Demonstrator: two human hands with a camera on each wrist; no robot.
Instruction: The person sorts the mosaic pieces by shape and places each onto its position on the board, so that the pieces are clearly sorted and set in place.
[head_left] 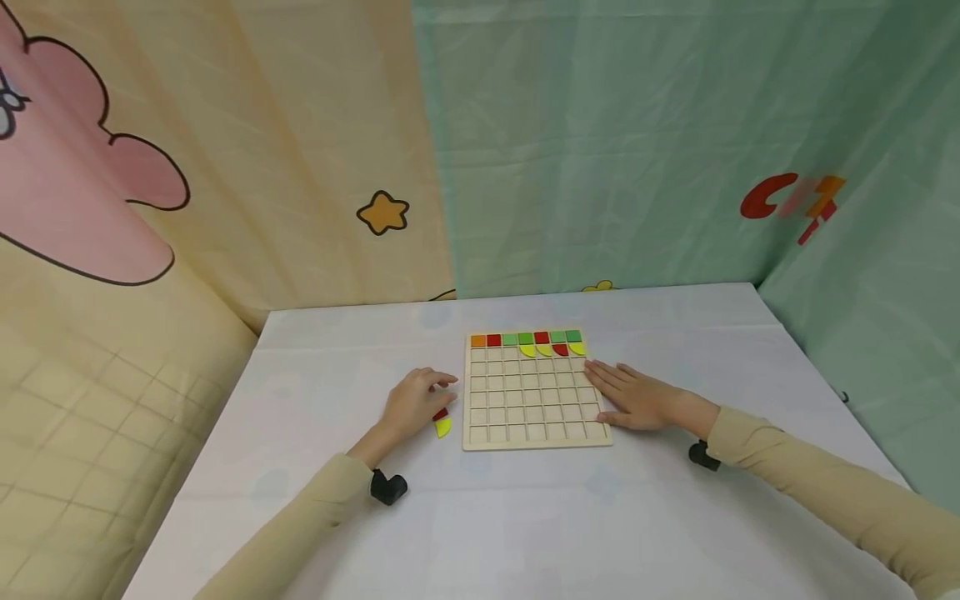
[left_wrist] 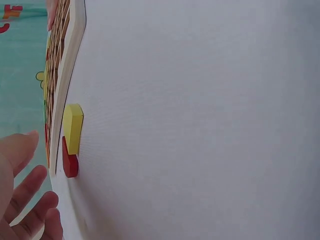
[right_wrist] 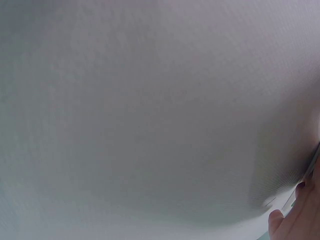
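Note:
A pale wooden grid board (head_left: 525,401) lies on the table. Colored squares fill its top row, with yellow and red quarter-round pieces (head_left: 544,350) below them toward the right. Left of the board, my left hand (head_left: 408,406) hovers with thumb and fingers apart and loosely bent, nothing between them. By its fingers a yellow piece (left_wrist: 74,129) and a red piece (left_wrist: 70,165) lie touching on the cloth. My right hand (head_left: 637,399) rests on the board's right edge, its fingers straight; only part of that hand (right_wrist: 301,215) shows in the right wrist view.
A white cloth (head_left: 540,517) covers the table. Printed curtains (head_left: 600,150) hang behind and at both sides. Each wrist wears a small black camera, the left one (head_left: 388,487) and the right one (head_left: 703,456) close to the tabletop.

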